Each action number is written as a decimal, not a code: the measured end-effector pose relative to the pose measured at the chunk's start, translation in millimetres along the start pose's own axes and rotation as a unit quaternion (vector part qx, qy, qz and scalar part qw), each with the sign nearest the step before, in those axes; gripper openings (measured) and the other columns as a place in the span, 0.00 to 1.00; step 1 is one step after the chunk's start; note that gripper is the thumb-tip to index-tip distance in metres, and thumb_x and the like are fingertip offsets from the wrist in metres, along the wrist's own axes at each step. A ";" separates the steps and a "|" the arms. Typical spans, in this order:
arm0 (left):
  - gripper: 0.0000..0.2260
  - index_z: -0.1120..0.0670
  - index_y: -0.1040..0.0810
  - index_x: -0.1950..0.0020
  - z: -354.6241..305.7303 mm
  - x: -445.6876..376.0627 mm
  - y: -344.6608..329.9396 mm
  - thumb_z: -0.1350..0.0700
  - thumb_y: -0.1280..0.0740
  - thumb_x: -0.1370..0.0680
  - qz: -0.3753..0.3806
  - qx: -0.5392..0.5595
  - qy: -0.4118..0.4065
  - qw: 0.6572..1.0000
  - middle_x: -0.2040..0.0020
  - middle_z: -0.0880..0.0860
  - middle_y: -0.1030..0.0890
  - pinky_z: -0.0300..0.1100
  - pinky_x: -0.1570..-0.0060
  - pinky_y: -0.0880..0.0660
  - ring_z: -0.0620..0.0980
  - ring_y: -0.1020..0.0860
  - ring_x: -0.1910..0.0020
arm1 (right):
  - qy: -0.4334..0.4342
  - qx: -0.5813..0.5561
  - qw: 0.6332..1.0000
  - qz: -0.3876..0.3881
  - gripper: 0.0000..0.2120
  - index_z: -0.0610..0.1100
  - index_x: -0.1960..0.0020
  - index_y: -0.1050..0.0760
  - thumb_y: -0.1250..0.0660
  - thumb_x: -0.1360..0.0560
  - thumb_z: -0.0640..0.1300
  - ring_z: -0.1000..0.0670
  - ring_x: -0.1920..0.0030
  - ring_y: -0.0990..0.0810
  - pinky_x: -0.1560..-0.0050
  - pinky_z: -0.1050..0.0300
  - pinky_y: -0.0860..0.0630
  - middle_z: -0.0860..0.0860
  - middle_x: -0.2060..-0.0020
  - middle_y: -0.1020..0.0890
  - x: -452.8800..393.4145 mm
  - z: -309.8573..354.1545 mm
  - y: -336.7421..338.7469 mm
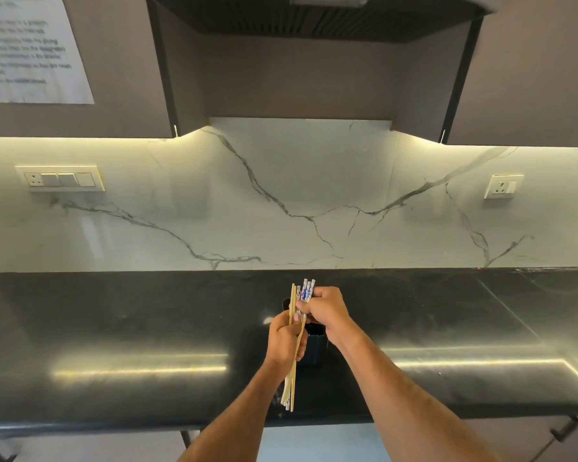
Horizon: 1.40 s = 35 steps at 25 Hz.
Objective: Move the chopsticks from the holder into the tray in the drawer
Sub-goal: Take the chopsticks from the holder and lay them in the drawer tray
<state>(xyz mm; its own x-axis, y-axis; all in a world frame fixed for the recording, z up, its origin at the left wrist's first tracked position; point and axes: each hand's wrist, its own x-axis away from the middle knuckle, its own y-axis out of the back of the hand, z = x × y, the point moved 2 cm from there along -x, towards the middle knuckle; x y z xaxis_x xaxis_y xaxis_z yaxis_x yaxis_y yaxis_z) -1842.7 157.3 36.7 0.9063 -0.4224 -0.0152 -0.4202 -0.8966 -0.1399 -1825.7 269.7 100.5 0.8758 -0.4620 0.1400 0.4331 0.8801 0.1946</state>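
Observation:
A bundle of chopsticks [293, 365], some plain wood and some with blue-and-white patterned tops, is lifted clear above the black holder [314, 345] on the dark counter. My left hand [286, 340] grips the bundle around its middle. My right hand [324, 310] grips the patterned upper ends. The lower tips hang down past my left wrist. The holder is mostly hidden behind my hands. No drawer tray is in view.
The glossy black countertop [114, 328] runs the full width, backed by a white marble wall. Dark cabinets and a range hood [314, 21] hang overhead. Drawer handles [563, 428] show below the counter edge at right and left.

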 end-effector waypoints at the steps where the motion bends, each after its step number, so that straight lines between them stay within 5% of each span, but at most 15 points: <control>1: 0.14 0.66 0.27 0.49 -0.7 1.7 -0.2 0.58 0.46 0.13 0.005 0.001 0.005 1.000 0.71 0.57 0.27 0.41 0.80 0.33 0.50 0.32 0.78 | -0.001 0.004 1.000 -0.006 0.07 0.42 0.51 0.14 0.26 0.27 0.33 0.49 0.58 0.12 0.53 0.50 0.15 0.46 0.58 0.12 0.4 -2.2 -0.7; 6: 0.15 0.69 0.26 0.44 2.5 2.9 1.5 0.60 0.47 0.13 0.032 -0.007 0.009 0.999 0.65 0.62 0.20 0.46 0.72 0.22 0.56 0.22 0.73 | -0.011 0.026 0.999 -0.014 0.07 0.42 0.54 0.14 0.24 0.29 0.32 0.50 0.60 0.12 0.53 0.50 0.15 0.46 0.62 0.12 3.7 -5.8 0.7; 12: 0.17 0.68 0.25 0.48 3.6 -0.7 7.2 0.56 0.45 0.13 0.051 -0.033 0.004 0.998 0.66 0.57 0.24 0.44 0.73 0.28 0.50 0.27 0.73 | 0.022 -0.001 0.998 0.063 0.10 0.44 0.49 0.16 0.24 0.28 0.33 0.47 0.56 0.12 0.50 0.47 0.15 0.44 0.56 0.12 6.4 5.1 9.9; 22: 0.15 0.64 0.24 0.49 -3.6 6.3 20.6 0.55 0.45 0.13 0.108 -0.055 0.027 0.992 0.67 0.55 0.25 0.40 0.72 0.29 0.48 0.29 0.74 | 0.157 0.242 0.945 0.154 0.06 0.42 0.54 0.13 0.21 0.31 0.35 0.52 0.57 0.13 0.50 0.57 0.17 0.50 0.61 0.12 -2.7 49.7 18.5; 35: 0.15 0.65 0.23 0.48 -6.6 5.6 29.6 0.55 0.43 0.14 0.106 -0.045 0.008 0.993 0.68 0.54 0.26 0.40 0.73 0.32 0.47 0.32 0.74 | 0.171 0.262 0.942 0.126 0.05 0.40 0.57 0.13 0.23 0.32 0.33 0.51 0.59 0.14 0.56 0.59 0.18 0.49 0.63 0.13 -0.5 67.9 12.7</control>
<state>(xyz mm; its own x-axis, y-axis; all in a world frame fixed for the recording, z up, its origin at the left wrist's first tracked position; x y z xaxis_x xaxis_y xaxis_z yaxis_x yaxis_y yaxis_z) -1850.4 127.6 39.0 0.7971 -0.6035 -0.0194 -0.6037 -0.7959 -0.0452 -1835.1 273.6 168.7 0.9928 -0.1051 -0.0579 0.1170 0.7408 0.6614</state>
